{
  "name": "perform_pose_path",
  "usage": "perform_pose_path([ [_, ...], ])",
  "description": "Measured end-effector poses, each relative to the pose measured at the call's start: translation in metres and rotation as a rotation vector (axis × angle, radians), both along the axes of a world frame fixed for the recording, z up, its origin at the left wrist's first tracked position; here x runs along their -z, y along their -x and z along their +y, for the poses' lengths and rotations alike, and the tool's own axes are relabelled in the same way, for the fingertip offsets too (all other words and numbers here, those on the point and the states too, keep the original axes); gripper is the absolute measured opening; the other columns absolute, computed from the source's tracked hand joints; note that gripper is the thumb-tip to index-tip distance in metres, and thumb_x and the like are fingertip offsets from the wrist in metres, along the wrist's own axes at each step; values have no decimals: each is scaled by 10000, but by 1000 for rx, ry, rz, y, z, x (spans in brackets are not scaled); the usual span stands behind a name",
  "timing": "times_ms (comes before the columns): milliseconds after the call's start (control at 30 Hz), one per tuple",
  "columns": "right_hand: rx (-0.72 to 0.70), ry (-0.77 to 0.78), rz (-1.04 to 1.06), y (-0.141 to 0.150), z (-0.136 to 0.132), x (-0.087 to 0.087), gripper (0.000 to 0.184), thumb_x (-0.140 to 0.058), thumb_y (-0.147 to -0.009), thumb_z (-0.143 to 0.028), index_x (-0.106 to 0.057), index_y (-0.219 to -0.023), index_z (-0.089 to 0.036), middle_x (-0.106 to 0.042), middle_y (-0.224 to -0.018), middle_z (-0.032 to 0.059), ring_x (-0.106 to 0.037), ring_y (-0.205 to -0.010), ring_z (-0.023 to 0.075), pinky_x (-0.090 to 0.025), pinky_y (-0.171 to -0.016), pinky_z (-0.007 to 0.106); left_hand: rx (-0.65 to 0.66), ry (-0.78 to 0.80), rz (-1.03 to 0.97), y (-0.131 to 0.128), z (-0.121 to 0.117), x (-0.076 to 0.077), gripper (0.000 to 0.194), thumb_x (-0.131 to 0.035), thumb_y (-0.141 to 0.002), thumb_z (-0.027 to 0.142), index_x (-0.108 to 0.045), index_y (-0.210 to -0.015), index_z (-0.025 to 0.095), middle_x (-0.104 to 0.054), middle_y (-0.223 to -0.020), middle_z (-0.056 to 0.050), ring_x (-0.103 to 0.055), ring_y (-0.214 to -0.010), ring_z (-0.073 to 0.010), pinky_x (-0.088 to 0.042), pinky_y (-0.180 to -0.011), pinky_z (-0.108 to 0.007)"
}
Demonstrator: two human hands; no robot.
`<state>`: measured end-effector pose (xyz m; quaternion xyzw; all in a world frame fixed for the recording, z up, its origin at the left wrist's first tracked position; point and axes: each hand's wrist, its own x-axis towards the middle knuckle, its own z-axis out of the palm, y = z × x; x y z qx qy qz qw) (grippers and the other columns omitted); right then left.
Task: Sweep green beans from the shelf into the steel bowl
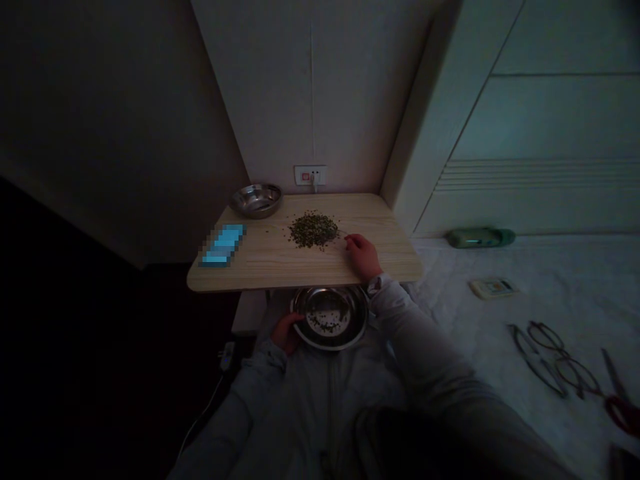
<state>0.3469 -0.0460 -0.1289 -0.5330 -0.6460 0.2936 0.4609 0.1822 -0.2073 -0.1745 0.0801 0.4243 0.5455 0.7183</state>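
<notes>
A heap of small greenish seeds or beans [313, 230] lies spread on the light wooden tabletop [270, 263]. At its right edge, my right hand [364, 255] is closed around the thin handle of what looks like a metal spoon [329, 231]; its head lies among the seeds and is hard to make out in the dim light. Below the table's front edge, my left hand [287, 333] grips the left rim of a wide metal bowl [330, 343] over my lap. Some of the same seeds are scattered across that bowl's bottom.
Another metal bowl [257, 201] stands at the table's back left, with a lit, pixelated screen [223, 245] in front. A wall socket [311, 175] is behind. On the bed at right lie a green bottle [480, 237], a remote [493, 288], glasses [577, 377] and scissors [623, 413].
</notes>
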Motion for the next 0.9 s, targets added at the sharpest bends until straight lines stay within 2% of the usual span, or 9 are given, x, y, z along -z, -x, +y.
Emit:
perform_pose_path([
  [67,8,4,-20,0,-1,0,302,-405,-770,-337,-623,-876,-157,-629,-736,40,-555,-695,163,-421,-706,297,-9,3,-1,0,0,-1,209,-542,-530,87,-675,-681,148,-718,-746,-66,-601,-987,-295,-467,-851,-377],
  [233,-6,4,-75,2,-3,-1,289,-405,-770,-314,-628,-874,-163,-638,-763,42,-546,-707,161,-415,-701,293,-26,19,24,0,1,0,142,-546,-521,83,-651,-591,149,-699,-631,-63,-620,-940,-298,-472,-837,-376],
  [400,-76,37,-76,2,-4,1,260,-430,-762,-308,-628,-867,-175,-628,-745,26,-547,-720,159,-421,-707,289,-26,29,20,1,1,2,145,-550,-539,84,-655,-607,159,-693,-606,-61,-614,-956,-299,-472,-841,-382],
  [567,-14,24,-73,2,-3,1,278,-411,-780,-312,-629,-882,-173,-637,-774,37,-551,-731,162,-424,-739,306,-20,-2,15,0,1,1,146,-559,-533,80,-652,-614,158,-703,-660,-68,-610,-963,-308,-473,-833,-386],
  [700,-57,36,-84,3,-4,1,244,-436,-764,-301,-634,-849,-187,-636,-753,24,-551,-729,157,-423,-730,295,-12,12,23,0,1,-1,171,-547,-543,91,-668,-647,154,-703,-656,-68,-609,-964,-305,-474,-827,-393],
  [900,-25,26,-67,3,-4,1,267,-420,-780,-310,-630,-867,-169,-635,-755,35,-554,-724,156,-422,-722,293,-23,14,64,-1,1,-1,112,-552,-543,94,-643,-565,156,-690,-609,-55,-638,-883,-286,-485,-797,-372],
])
